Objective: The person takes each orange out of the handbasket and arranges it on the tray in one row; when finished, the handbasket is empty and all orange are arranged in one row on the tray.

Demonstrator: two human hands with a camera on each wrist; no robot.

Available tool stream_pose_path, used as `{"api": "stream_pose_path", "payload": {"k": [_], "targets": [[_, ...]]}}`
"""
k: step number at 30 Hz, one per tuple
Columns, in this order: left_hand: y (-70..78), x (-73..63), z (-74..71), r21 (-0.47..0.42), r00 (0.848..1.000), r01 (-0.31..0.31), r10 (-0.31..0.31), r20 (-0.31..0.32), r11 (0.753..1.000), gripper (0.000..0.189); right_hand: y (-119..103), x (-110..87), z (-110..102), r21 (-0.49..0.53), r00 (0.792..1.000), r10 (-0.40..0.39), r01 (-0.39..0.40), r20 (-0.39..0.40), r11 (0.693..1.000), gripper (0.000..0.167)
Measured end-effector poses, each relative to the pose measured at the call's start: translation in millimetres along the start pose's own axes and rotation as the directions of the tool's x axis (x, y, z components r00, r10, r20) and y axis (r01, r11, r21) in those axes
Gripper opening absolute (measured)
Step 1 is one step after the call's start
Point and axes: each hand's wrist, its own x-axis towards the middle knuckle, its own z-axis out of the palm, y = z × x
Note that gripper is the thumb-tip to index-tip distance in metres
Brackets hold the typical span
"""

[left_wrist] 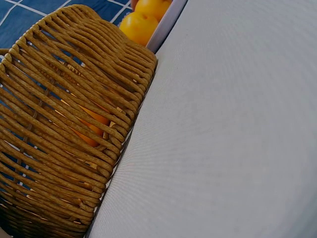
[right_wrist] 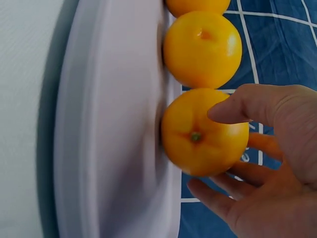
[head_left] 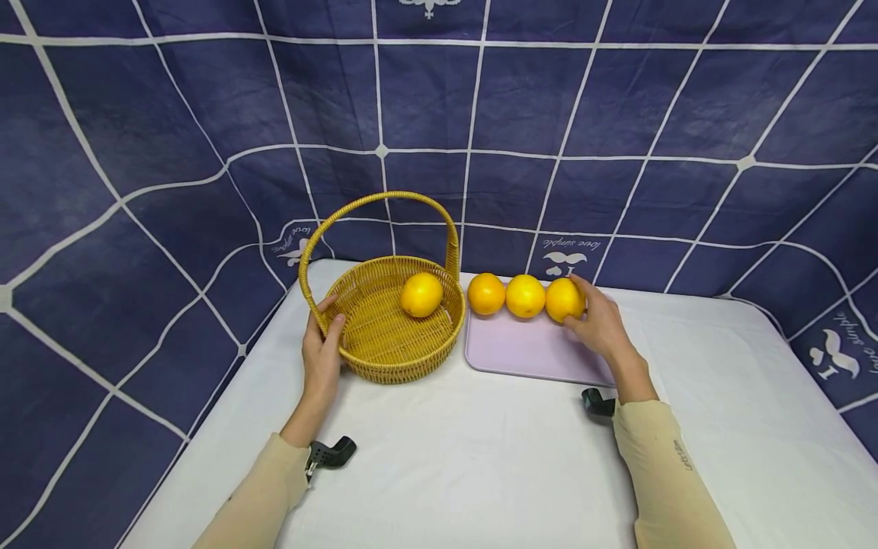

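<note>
A round woven basket (head_left: 398, 368) with a tall arched handle stands on the left of the table, one orange (head_left: 421, 295) inside it. My left hand (head_left: 321, 358) grips its left rim near the handle's foot, thumb on the inner side. In the left wrist view the basket's woven wall (left_wrist: 74, 109) fills the left part. Three more oranges sit in a row along the back of a pale purple tray (head_left: 528, 354). Around the rightmost orange (right_wrist: 198, 144) my right hand (head_left: 598, 320) curls, thumb on its near side and fingers behind.
The middle orange (head_left: 525, 296) and the left orange (head_left: 486, 294) lie close beside the held one, the left one near the basket's rim. A white cloth (head_left: 466, 457) covers the table. Behind it hangs a blue curtain (head_left: 521, 99) with white lines.
</note>
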Motion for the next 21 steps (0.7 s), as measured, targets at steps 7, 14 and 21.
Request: {"api": "stream_pose_path", "payload": {"k": [7,14,21], "targets": [[-21.2,7.5,-1.6,0.016,1.000,-0.024,0.024,-0.011,1.000,0.044,-8,-1.1,-3,0.014,0.998,0.019,-0.019,-0.052,1.000,0.076],[-24.2,7.7,-2.1,0.011,0.999,-0.043,0.044,-0.021,0.999,0.044,-21,-3.0,-6,0.024,0.996,0.014,-0.012,-0.084,1.000,0.069],[-25.6,7.5,-1.8,0.025,0.999,-0.040,0.040,-0.020,0.999,0.043,-42,-4.9,-6,0.038,0.994,-0.018,0.022,-0.104,0.999,0.066]]}}
